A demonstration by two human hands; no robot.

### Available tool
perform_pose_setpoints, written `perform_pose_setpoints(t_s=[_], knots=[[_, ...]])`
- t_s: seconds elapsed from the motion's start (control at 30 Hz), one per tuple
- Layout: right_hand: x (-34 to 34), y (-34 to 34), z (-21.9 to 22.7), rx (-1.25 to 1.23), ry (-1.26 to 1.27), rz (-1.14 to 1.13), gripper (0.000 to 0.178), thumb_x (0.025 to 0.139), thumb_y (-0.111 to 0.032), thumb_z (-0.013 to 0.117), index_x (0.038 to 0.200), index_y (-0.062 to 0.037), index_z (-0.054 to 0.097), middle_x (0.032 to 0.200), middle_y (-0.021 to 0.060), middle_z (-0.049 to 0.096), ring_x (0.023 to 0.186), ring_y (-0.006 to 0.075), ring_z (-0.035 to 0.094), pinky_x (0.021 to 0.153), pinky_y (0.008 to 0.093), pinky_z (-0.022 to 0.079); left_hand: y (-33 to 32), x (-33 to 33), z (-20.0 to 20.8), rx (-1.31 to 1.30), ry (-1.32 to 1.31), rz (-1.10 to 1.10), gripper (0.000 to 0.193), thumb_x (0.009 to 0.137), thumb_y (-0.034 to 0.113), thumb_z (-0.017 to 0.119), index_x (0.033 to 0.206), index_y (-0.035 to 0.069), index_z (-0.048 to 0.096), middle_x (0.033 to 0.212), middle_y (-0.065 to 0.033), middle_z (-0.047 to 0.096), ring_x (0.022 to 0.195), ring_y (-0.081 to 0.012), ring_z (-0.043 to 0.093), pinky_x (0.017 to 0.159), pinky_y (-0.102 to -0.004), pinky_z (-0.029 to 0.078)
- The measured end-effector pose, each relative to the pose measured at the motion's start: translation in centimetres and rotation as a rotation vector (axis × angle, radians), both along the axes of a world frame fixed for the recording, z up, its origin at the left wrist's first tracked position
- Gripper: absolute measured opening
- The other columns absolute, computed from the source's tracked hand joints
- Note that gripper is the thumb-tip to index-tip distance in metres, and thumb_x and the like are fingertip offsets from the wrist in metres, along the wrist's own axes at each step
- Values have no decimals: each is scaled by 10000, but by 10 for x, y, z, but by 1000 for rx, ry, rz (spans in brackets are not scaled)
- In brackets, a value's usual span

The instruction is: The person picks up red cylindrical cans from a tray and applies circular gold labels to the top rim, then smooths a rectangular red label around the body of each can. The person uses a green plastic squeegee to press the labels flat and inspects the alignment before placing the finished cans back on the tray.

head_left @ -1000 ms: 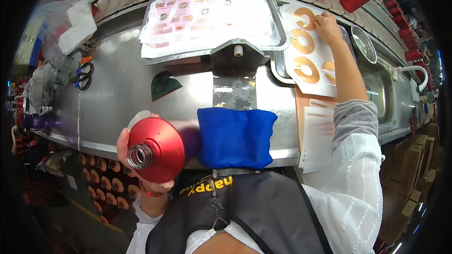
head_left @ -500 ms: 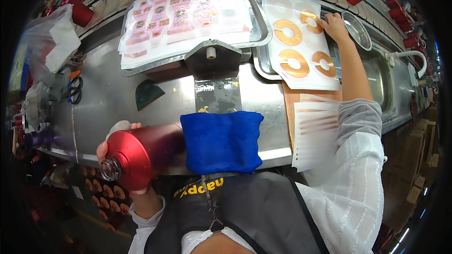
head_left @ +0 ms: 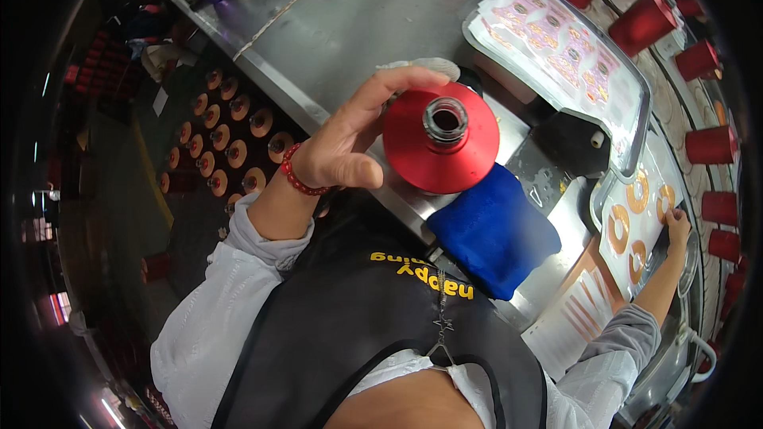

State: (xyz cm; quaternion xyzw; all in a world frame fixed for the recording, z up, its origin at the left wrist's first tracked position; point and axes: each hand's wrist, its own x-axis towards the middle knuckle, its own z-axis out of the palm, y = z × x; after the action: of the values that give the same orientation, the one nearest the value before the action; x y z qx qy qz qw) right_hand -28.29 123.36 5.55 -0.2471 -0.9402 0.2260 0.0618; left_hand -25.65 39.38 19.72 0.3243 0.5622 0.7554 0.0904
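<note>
Red metal marks the bottle (head_left: 481, 131), which has just swung from a slant, mouth toward the left, to mouth-up. It now seems to stand on the steel table (head_left: 342, 36), just beside the blue cloth pad (head_left: 497, 230) at the near edge, though its base is hidden. The left hand (head_left: 338, 147) is loosened, curving around the bottle's left and far sides with the thumb apart from it; whether any finger touches cannot be told. Meanwhile the right hand (head_left: 678, 230) has stayed at the gold open rings (head_left: 637, 206) on the white sheet (head_left: 638, 224), far to the right; its fingertips meet one ring's edge, but I cannot tell whether they pinch it. For the work, I judge this means the bottle can stand unheld while the right hand deals with the ring, leaving its shoulder easy to reach.
</note>
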Motion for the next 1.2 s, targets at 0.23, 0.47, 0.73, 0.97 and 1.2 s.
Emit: perform_pose_setpoints(t_s=[0.23,0.47,0.73,0.97,1.2], knots=[[0,-13,29,565,-159,7,402,895,-361,659,993,28,687,976,224,717,940,391,681,835,469,509,-2,-12,43,-467,489,44,937,810,617,753,1431,-11,441,1478,-199,437,1315,-299,488,1090,-411,399],[2,-177,134,-84,103,99,320,1010,-329,577,993,-24,671,850,22,637,767,123,575,676,315,452,4,-3,24,-349,318,77,743,821,395,760,1395,13,485,1391,-155,509,1260,-245,524,1076,-383,412],[33,-472,231,-865,490,530,212,1017,-240,610,1103,-55,669,876,-32,620,731,30,529,653,195,412,16,-17,10,-60,54,-230,668,819,251,746,1408,52,501,1339,-87,544,1261,-198,520,1092,-359,398],[73,-605,237,-1094,537,739,157,1005,-146,626,948,0,640,1121,72,615,938,96,538,826,240,439,15,11,18,-30,-85,-120,603,946,188,570,1485,-21,399,1476,-129,479,1365,-234,465,1152,-403,351],[75,-611,190,-1164,463,620,143,988,-114,607,922,11,626,1263,98,594,944,96,533,796,237,436,30,27,3,368,-230,-120,573,1004,246,510,1491,-21,368,1487,-141,462,1380,-222,440,1174,-388,314]])
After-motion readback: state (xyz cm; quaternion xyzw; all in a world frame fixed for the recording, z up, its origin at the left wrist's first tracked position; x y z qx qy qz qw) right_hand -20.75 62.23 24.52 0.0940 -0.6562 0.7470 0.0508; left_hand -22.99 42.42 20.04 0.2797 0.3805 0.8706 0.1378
